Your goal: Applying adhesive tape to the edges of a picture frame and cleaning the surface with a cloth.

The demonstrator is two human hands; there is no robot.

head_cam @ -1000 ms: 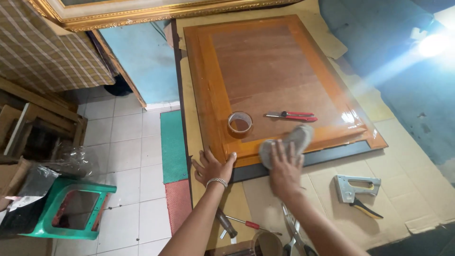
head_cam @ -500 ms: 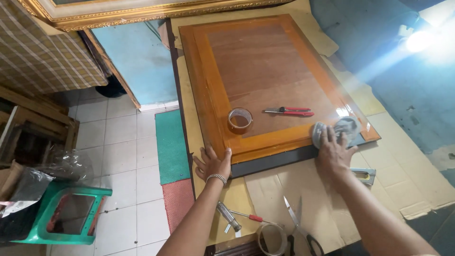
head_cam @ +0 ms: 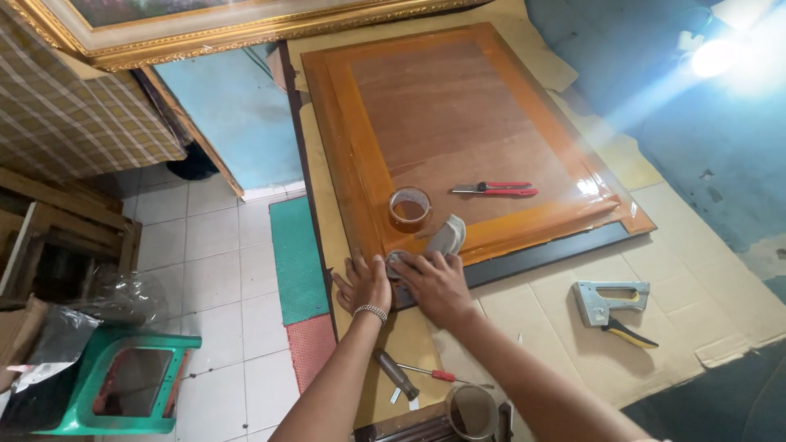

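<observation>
Left hand: the left hand (head_cam: 363,282) lies flat, fingers spread, palm down on the near left corner of the wooden frame (head_cam: 372,176), gripping nothing; a bracelet sits on its wrist.
Right hand: the right hand (head_cam: 436,282) presses down on a grey cloth (head_cam: 446,237), fingers curled over it, just beside the left hand.
Cloth: bunched on the frame's near rail, one end sticking up past the fingers toward the tape roll (head_cam: 409,207).
Frame: a large orange-brown frame with a darker wood panel inside, lying flat on the cardboard-covered counter (head_cam: 557,303), its near edge over a dark strip.
On the panel: the roll of brown tape stands near the hands; red-handled pliers (head_cam: 495,189) lie well to its right.
On the counter: a staple gun (head_cam: 610,301) to the right, a screwdriver (head_cam: 434,374) and a dark-handled tool (head_cam: 396,374) near the forearms.
Floor: white tiles, a green plastic stool (head_cam: 123,393) at lower left.
</observation>
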